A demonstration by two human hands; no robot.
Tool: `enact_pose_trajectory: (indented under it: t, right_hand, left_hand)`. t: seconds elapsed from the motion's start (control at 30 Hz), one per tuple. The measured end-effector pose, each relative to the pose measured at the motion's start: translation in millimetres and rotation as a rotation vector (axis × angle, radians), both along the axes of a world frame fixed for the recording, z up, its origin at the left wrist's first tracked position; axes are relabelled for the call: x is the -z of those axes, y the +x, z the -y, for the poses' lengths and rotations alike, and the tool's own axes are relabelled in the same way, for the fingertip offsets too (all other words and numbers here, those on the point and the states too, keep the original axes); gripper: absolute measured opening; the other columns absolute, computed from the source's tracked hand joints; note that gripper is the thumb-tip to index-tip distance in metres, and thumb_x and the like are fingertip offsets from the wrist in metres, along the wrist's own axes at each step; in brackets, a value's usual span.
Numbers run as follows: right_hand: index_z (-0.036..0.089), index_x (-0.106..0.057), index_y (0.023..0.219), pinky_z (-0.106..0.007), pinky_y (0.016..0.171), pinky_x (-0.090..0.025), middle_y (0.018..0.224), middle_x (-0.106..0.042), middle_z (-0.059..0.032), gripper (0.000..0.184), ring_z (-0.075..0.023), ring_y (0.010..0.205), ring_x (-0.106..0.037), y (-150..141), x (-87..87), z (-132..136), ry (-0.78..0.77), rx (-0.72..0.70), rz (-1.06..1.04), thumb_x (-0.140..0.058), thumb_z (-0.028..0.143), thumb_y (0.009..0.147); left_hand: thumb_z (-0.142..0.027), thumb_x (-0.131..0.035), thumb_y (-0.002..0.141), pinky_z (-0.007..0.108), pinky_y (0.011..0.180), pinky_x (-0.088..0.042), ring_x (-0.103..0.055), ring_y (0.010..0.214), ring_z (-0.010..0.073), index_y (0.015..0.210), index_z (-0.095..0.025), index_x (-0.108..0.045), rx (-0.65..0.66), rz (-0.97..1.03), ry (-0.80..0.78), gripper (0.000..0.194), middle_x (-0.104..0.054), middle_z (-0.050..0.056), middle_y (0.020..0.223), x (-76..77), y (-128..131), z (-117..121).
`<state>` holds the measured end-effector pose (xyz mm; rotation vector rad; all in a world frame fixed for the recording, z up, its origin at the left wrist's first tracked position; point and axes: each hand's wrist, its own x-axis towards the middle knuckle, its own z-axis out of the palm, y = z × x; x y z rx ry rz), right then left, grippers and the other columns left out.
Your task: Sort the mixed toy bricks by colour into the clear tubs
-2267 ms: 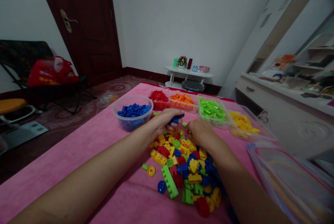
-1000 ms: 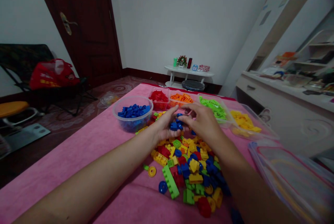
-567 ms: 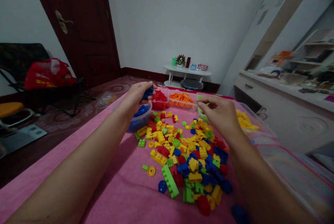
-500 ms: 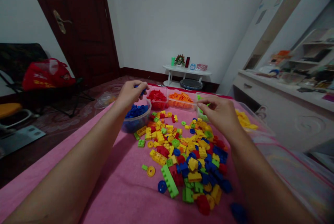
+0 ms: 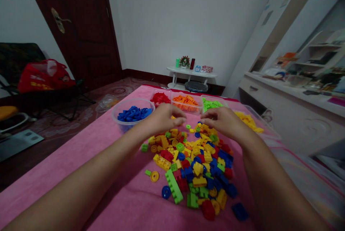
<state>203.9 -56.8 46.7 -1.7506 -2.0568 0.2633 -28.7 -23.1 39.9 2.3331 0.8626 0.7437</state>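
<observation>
A mixed pile of toy building bricks in yellow, red, blue and green is spread over the pink cloth. Over its far left part hovers my left hand, fingers loosely curved and apart, with nothing seen in it. Facing it, my right hand is at the far right edge of the pile; its bent fingers and thumb look apart, and no brick shows between them. Left of my left hand stands a round clear tub of blue bricks. A loose blue brick lies at the near right.
Behind the pile are clear boxes of red bricks, orange bricks and green bricks. A box with yellow bricks is to the right, partly behind my arm. Plastic lids lie at the right edge.
My left hand held blue bricks over the blue tub; now it is back over the pile without them. The right hand has moved slightly lower, from before the green box toward the pile.
</observation>
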Motion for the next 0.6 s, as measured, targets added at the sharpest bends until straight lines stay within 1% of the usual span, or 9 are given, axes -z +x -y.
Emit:
enact_pose_trajectory:
  t: [0.07,0.1,0.17,0.2,0.27,0.37,0.43,0.5,0.6]
  right_hand:
    - [0.018,-0.072,0.081,-0.024,0.057,-0.045,0.072,-0.071,-0.0039,0.020,-0.0164,0.064,-0.063,2,-3.6,1,0.057,0.030,-0.045,-0.058,0.031,0.077]
    - [0.017,-0.072,0.081,-0.024,0.056,-0.045,0.071,-0.071,-0.0040,0.021,-0.0164,0.062,-0.063,3,-5.3,2,0.088,0.049,-0.068,-0.057,0.032,0.077]
    - [0.017,-0.072,0.081,-0.025,0.054,-0.045,0.068,-0.070,-0.0037,0.022,-0.0160,0.059,-0.062,5,-8.1,2,0.135,0.087,-0.106,-0.056,0.033,0.078]
    - [0.017,-0.072,0.081,-0.024,0.053,-0.045,0.067,-0.069,-0.0034,0.022,-0.0159,0.058,-0.062,5,-9.1,3,0.148,0.103,-0.117,-0.056,0.032,0.078]
    - [0.017,-0.071,0.079,-0.024,0.053,-0.044,0.065,-0.069,-0.0031,0.021,-0.0158,0.057,-0.062,6,-9.6,3,0.154,0.124,-0.128,-0.056,0.031,0.078]
    - [0.017,-0.071,0.080,-0.025,0.052,-0.043,0.066,-0.069,-0.0032,0.023,-0.0156,0.056,-0.061,9,-7.5,1,0.138,0.122,-0.111,-0.055,0.034,0.078]
    - [0.018,-0.071,0.081,-0.024,0.053,-0.043,0.068,-0.069,-0.0034,0.025,-0.0155,0.057,-0.062,14,-4.7,-1,0.108,0.122,-0.061,-0.054,0.036,0.080]
    - [0.019,-0.071,0.081,-0.024,0.055,-0.043,0.071,-0.070,-0.0039,0.024,-0.0163,0.063,-0.063,20,-0.9,-3,0.054,0.136,0.041,-0.054,0.036,0.080]
    - [0.021,-0.073,0.087,-0.024,0.061,-0.044,0.083,-0.072,-0.0046,0.020,-0.0180,0.075,-0.065,29,7.4,-4,-0.087,0.193,0.215,-0.060,0.031,0.076]
  left_hand:
    - [-0.030,-0.060,0.081,0.034,0.087,-0.044,-0.063,0.093,0.0246,0.100,-0.022,-0.073,0.243,0.064,0.046,0.024,-0.069,0.010,0.103,13.2,24,27]
    - [-0.033,-0.061,0.080,0.036,0.094,-0.041,-0.059,0.105,0.0270,0.107,-0.024,-0.070,0.351,0.055,0.098,0.029,-0.064,0.011,0.116,20.5,34,39]
    - [-0.041,-0.063,0.079,0.048,0.105,-0.030,-0.044,0.125,0.0335,0.119,-0.029,-0.063,0.446,0.003,0.216,0.042,-0.049,0.010,0.137,35.2,49,59]
    - [-0.045,-0.061,0.079,0.053,0.106,-0.024,-0.037,0.130,0.0359,0.122,-0.031,-0.060,0.451,-0.032,0.249,0.045,-0.043,0.008,0.142,42.1,54,65]
    - [-0.050,-0.054,0.083,0.060,0.106,-0.018,-0.028,0.135,0.0384,0.124,-0.032,-0.058,0.409,-0.088,0.264,0.045,-0.039,0.007,0.145,53.1,58,69]
    - [-0.047,-0.047,0.087,0.060,0.105,-0.020,-0.034,0.131,0.0387,0.124,-0.031,-0.059,0.311,-0.123,0.216,0.042,-0.043,0.009,0.143,59.8,54,62]
    - [-0.044,-0.049,0.085,0.057,0.103,-0.026,-0.044,0.123,0.0376,0.118,-0.029,-0.063,0.236,-0.101,0.153,0.039,-0.045,0.009,0.141,58.0,47,53]
    - [-0.042,-0.056,0.080,0.050,0.100,-0.033,-0.049,0.118,0.0359,0.104,-0.027,-0.070,0.177,-0.042,0.045,0.032,-0.051,0.010,0.135,53.8,41,45]
    - [-0.037,-0.072,0.065,0.039,0.093,-0.041,-0.046,0.121,0.0340,0.079,-0.026,-0.073,0.141,0.088,-0.254,0.018,-0.061,0.008,0.120,46.8,34,35]
